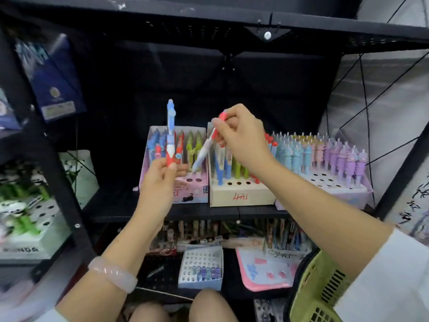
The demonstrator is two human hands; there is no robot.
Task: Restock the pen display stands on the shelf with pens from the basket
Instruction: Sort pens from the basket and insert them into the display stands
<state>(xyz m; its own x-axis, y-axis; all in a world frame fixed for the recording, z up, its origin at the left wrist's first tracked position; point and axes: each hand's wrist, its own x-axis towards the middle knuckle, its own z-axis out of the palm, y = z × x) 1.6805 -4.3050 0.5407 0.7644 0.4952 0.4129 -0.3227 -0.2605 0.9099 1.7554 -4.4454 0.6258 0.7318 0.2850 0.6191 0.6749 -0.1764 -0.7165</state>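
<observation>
Restocking partly done: left hand (162,173) grips spare pens (170,135); right hand (241,133) pinches one pen (206,145) above centre-frame stands (241,194) with empty holes.

The tall upright plastic pen (170,126) is blue, white and red. The slanted plastic pen (207,145) is red and white. The slotted plastic basket (318,289) is yellow-green. The cardboard stand (239,194) is tan with red writing.

Three pen display stands (241,194) sat on the shelf (204,213), two hands (160,180) were up, one green basket (313,291) waited low right.
</observation>
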